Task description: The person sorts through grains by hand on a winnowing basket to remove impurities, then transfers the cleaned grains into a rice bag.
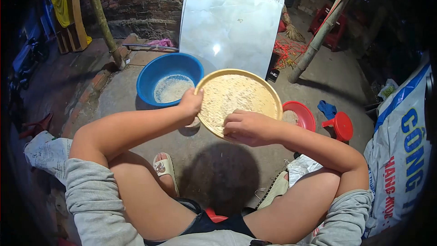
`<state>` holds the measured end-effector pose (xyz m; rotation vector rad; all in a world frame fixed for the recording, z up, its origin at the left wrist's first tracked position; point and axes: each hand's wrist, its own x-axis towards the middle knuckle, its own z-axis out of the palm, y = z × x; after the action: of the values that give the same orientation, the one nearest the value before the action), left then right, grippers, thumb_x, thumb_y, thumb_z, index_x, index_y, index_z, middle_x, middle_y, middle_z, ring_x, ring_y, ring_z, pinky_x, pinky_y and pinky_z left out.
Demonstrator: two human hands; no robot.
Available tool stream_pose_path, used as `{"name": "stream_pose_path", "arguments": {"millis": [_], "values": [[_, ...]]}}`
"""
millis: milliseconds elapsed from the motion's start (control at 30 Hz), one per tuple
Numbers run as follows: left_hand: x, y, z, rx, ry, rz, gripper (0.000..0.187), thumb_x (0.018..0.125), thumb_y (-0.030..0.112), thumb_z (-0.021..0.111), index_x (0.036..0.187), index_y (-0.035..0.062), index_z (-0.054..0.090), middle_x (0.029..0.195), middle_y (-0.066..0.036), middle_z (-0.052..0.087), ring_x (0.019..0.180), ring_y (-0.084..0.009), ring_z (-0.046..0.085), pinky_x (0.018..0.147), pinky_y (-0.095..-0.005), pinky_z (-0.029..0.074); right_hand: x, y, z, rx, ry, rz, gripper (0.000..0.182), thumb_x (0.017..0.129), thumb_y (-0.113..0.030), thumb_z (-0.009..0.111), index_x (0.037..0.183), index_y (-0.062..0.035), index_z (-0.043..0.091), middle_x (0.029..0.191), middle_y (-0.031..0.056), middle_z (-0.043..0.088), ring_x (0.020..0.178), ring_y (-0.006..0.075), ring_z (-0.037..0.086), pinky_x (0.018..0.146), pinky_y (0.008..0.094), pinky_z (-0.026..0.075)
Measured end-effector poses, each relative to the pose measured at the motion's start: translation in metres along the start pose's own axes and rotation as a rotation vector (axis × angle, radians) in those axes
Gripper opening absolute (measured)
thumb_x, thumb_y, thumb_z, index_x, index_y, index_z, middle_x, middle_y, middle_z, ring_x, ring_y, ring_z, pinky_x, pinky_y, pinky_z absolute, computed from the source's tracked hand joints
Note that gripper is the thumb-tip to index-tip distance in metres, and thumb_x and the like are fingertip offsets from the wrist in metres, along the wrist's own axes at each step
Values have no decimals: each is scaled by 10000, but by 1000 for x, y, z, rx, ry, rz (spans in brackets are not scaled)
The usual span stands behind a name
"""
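A round yellow winnowing tray with a layer of pale, rice-like grain is held up in front of me, its surface tipped toward me. My left hand grips the tray's left rim, thumb on the inner side. Over the lower part of the tray, my right hand has its fingers curled down at the grain; what lies between the fingertips is hidden. Behind the tray on the left, a blue basin holds more whitish grain. A red bowl with some grain sits to the right, partly covered by the tray.
A shiny white panel leans before a brick wall. Bamboo poles rise on both sides. A red plastic container and blue cloth lie on the right. A large printed sack stands close by my right arm.
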<state>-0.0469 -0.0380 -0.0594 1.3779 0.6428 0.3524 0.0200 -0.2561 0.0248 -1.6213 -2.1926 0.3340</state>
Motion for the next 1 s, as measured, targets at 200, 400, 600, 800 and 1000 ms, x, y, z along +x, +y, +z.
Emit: {"name": "stream_pose_path", "arguments": {"millis": [200, 400, 600, 800, 1000], "values": [[-6, 7, -13, -54, -70, -71, 266, 981, 238, 373, 1069, 6, 466, 896, -113, 613, 776, -185, 623, 690, -337, 528, -54, 65, -14, -279, 306, 406, 227, 730, -80, 585, 956, -78, 565, 956, 154, 533, 933, 344, 506, 824, 417, 427], [-19, -12, 22, 41, -91, -18, 260, 967, 269, 429, 967, 16, 491, 846, -97, 578, 773, -157, 554, 679, -317, 453, -49, 73, 4, -308, 316, 465, 281, 737, -101, 600, 1013, -78, 548, 992, 167, 520, 965, 357, 499, 856, 428, 417], [-15, 13, 28, -76, -153, 68, 250, 976, 257, 411, 968, 22, 494, 866, -79, 575, 773, -134, 540, 705, -304, 447, 1, -6, -6, -203, 123, -65, 214, 728, -94, 596, 935, -74, 544, 951, 100, 534, 893, 301, 523, 780, 389, 451], [-13, 23, 23, -169, -133, 20, 262, 986, 262, 378, 1003, 19, 475, 878, -86, 577, 787, -140, 556, 707, -302, 464, -34, 37, -30, -390, 259, 146, 175, 683, -69, 611, 845, -72, 545, 856, 111, 533, 826, 310, 536, 732, 397, 450], [-30, 17, 32, 20, -132, -70, 282, 977, 294, 399, 958, 24, 481, 857, -83, 569, 759, -139, 543, 683, -296, 451, -60, 65, -15, -317, 355, 476, 202, 765, -93, 622, 960, -84, 572, 989, 132, 537, 952, 319, 507, 812, 403, 431]]}}
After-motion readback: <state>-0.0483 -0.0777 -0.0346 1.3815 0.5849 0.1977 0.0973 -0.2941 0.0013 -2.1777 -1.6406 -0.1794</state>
